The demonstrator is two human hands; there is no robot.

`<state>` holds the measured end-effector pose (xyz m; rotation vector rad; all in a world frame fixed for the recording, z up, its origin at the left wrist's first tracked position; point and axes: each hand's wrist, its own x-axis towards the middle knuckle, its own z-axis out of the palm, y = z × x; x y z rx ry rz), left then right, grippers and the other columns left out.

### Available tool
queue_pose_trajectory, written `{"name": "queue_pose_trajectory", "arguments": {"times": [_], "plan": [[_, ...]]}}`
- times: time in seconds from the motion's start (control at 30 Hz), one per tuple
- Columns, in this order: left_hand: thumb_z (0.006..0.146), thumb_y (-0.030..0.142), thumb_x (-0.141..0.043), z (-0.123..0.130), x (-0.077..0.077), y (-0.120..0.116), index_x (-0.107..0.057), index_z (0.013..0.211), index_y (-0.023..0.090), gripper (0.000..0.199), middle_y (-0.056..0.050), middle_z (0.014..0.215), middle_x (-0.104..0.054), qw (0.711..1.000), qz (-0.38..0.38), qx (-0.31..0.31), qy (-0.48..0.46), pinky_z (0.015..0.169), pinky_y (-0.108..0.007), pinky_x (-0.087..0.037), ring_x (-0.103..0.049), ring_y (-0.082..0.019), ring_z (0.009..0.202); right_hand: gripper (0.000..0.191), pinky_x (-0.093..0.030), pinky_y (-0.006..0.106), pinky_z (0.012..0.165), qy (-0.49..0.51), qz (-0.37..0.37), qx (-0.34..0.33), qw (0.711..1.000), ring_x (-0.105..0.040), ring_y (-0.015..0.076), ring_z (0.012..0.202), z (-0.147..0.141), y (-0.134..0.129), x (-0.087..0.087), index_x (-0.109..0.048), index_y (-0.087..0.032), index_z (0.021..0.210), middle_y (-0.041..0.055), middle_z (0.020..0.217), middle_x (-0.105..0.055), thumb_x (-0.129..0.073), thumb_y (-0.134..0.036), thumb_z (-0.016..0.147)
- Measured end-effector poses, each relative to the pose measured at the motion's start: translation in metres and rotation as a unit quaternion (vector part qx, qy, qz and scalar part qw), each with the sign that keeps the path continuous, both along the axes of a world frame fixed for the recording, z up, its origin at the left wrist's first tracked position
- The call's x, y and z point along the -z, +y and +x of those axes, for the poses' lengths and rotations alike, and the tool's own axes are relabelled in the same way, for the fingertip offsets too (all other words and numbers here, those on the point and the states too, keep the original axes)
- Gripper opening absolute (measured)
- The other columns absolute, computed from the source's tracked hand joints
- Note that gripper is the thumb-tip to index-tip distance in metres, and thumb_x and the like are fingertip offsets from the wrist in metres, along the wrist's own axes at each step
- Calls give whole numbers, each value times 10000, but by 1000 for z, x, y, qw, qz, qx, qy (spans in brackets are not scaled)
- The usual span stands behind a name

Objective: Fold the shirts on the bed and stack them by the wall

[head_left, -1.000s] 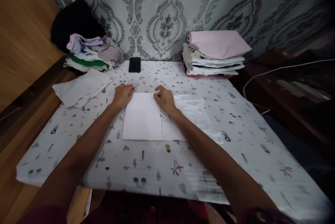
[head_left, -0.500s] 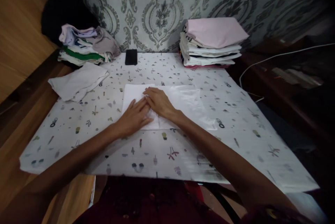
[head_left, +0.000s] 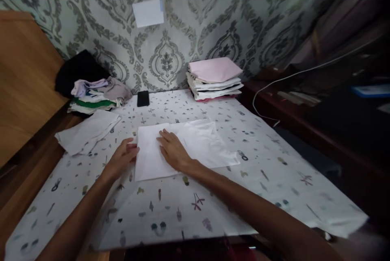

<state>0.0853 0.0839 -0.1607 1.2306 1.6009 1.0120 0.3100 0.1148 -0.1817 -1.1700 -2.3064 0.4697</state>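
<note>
A white folded garment lies flat on the patterned table cover, with a smooth doubled part at its left and a wrinkled part at its right. My right hand rests palm down on the doubled part, fingers stretched out. At the garment's left edge is my left hand, its fingers apart and slightly bent. The fingertips of that hand meet the edge; whether any slip under the fabric cannot be made out.
A light crumpled cloth lies at the left edge. Behind it are a pile of mixed clothes and a black phone. A neat folded stack stands at the back right. A white cable hangs beyond the table.
My left hand has moved off the garment's top to its left edge. The right hand still lies on the fabric, now more flattened. The view has tilted upward, showing more wall.
</note>
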Motion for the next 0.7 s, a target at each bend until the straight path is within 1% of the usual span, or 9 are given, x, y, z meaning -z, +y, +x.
{"name": "queue_pose_trajectory", "arguments": {"times": [0.07, 0.13, 0.2, 0.27, 0.37, 0.43, 0.5, 0.6, 0.7], "plan": [[681, 449, -768, 1, -8, 3, -570, 1114, 213, 531, -37, 888, -670, 996, -72, -6, -48, 591, -274, -537, -674, -191, 774, 405, -260, 530, 1202, -5, -21, 7, 1000, -321, 284, 1473, -2, -2, 2, -593, -104, 1320, 190, 1511, -465, -435, -174, 954], [607, 410, -812, 4, -17, 6, -603, 989, 183, 490, 10, 694, -620, 990, -126, 2, -62, 446, -211, -421, -588, -136, 563, 400, -254, 512, 1208, 26, -51, 19, 998, -338, 279, 1465, -2, -1, 3, -601, -104, 1314, 184, 1498, -485, -442, -199, 959], [551, 360, -831, 10, -26, 10, -617, 905, 167, 457, 33, 607, -585, 987, -140, 5, -76, 398, -193, -344, -518, -107, 478, 396, -277, 469, 1204, 108, -88, 39, 989, -370, 256, 1450, -1, 2, -1, -614, -115, 1301, 171, 1487, -503, -426, -235, 974], [522, 324, -834, 22, -37, 15, -625, 902, 169, 461, 29, 629, -610, 989, -110, -18, -99, 414, -195, -360, -538, -109, 493, 401, -323, 410, 1184, 230, -132, 67, 962, -425, 223, 1417, 3, 6, -9, -626, -145, 1290, 141, 1467, -534, -398, -295, 996], [545, 332, -826, 57, -56, 26, -632, 978, 186, 496, 9, 736, -664, 993, -29, -20, -116, 504, -225, -453, -617, -136, 592, 481, -403, 369, 1125, 411, -227, 103, 877, -485, 188, 1369, 17, 15, -25, -584, -183, 1340, 107, 1471, -537, -272, -386, 1035], [613, 387, -798, 90, -64, 33, -632, 1051, 192, 507, -6, 776, -677, 993, 19, 52, -100, 578, -263, -505, -651, -162, 660, 592, -455, 373, 1075, 502, -305, 99, 803, -509, 191, 1347, 34, 19, -36, -499, -153, 1413, 132, 1496, -502, -134, -437, 1044], [714, 458, -729, 125, -65, 39, -621, 1121, 194, 497, -40, 854, -696, 983, 73, 158, -59, 690, -320, -549, -683, -206, 795, 702, -502, 406, 1014, 568, -368, 76, 733, -561, 219, 1290, 56, 20, -44, -420, -119, 1457, 169, 1469, -515, -31, -512, 1024], [856, 481, -589, 167, -46, 44, -584, 1226, 206, 461, -109, 1163, -679, 942, 201, 258, 80, 966, -428, -511, -624, -271, 1141, 773, -541, 428, 939, 652, -415, 62, 632, -639, 244, 1144, 89, 18, -44, -428, -117, 1420, 172, 1304, -621, -16, -610, 990], [937, 444, -474, 194, -16, 47, -489, 1369, 181, 506, -163, 1468, -500, 890, 282, 271, 232, 1162, -500, -338, -419, -303, 1404, 689, -548, 364, 917, 733, -433, 66, 521, -659, 210, 1036, 110, 16, -38, -505, -127, 1309, 130, 1124, -673, -114, -605, 1003]]}}
